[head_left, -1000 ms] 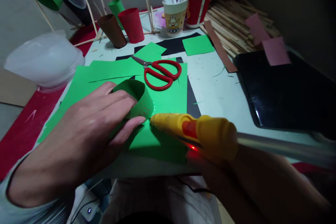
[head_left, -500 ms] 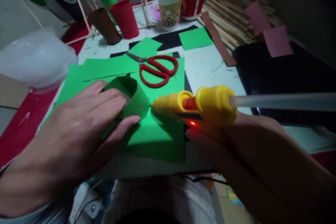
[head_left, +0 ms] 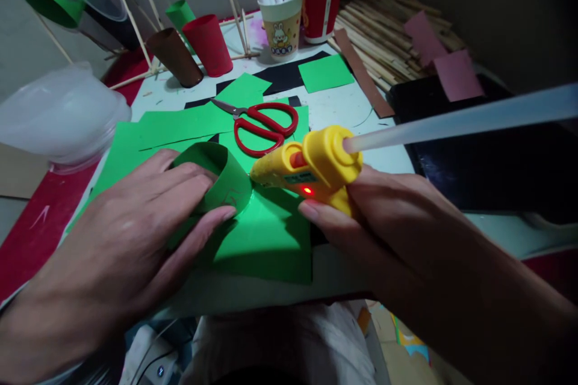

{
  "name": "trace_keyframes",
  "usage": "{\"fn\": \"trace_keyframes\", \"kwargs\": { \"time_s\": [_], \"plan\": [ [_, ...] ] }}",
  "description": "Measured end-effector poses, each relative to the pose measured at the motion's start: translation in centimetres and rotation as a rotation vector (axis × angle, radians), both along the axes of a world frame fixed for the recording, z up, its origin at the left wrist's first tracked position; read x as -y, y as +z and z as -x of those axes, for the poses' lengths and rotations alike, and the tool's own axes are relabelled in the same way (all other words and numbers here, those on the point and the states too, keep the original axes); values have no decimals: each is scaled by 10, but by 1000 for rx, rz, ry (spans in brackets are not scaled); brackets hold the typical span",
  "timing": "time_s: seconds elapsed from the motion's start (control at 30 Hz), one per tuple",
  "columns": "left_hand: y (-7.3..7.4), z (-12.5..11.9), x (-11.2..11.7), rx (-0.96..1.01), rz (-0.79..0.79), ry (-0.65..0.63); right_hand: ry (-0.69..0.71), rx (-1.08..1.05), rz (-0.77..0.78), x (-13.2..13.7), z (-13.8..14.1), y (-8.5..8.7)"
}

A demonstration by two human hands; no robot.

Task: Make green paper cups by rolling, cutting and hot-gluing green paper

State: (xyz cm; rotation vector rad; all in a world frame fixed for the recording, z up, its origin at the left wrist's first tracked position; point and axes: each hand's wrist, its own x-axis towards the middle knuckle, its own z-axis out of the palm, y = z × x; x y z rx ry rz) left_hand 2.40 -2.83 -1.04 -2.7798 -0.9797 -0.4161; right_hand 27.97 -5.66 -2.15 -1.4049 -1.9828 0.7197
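Observation:
My left hand (head_left: 149,222) grips a green paper tube (head_left: 232,177), its fingers over the rim and its thumb low on the outside. The tube stands on a green sheet (head_left: 275,240), with a shiny line of glue along its base. In my right hand (head_left: 383,222) is a yellow hot glue gun (head_left: 311,162), its red light lit and a translucent glue stick (head_left: 460,117) sticking out the back. The nozzle points left at the tube's right side, touching or very close to it. Red-handled scissors (head_left: 266,126) lie just beyond on green sheets.
Brown (head_left: 176,57) and red paper tubes (head_left: 208,45) stand at the back left beside a thin stick frame (head_left: 133,75). A cup of markers (head_left: 280,30), a red-and-white cup (head_left: 323,3) and piled wooden sticks (head_left: 383,30) are behind. A black tablet-like slab (head_left: 451,162) lies right.
The glue gun has tilted, its back end and glue stick swinging up and left, while the nozzle stays by the tube's side. The left hand keeps its hold; the view has shifted slightly.

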Motion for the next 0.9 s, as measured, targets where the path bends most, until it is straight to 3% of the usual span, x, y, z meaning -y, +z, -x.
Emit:
{"fn": "trace_keyframes", "kwargs": {
  "time_s": [0.13,0.27,0.4,0.6,0.73,0.9],
  "plan": [
    [0,-1,-1,-28,-14,11,21,14,19,9,-4,-3],
    [-1,-4,-2,-42,-16,13,-30,141,-132,26,-17,-20],
    [0,-7,-2,-21,-27,-7,-3,142,-109,38,-24,-33],
    [2,-6,-1,-41,-2,-24,-7,169,-143,51,-16,-25],
    [3,-7,1,-40,40,30,0,269,-162,60,-20,-32],
    [13,-13,6,-131,211,150,22,177,-94,60,-18,-33]
  ]
}}
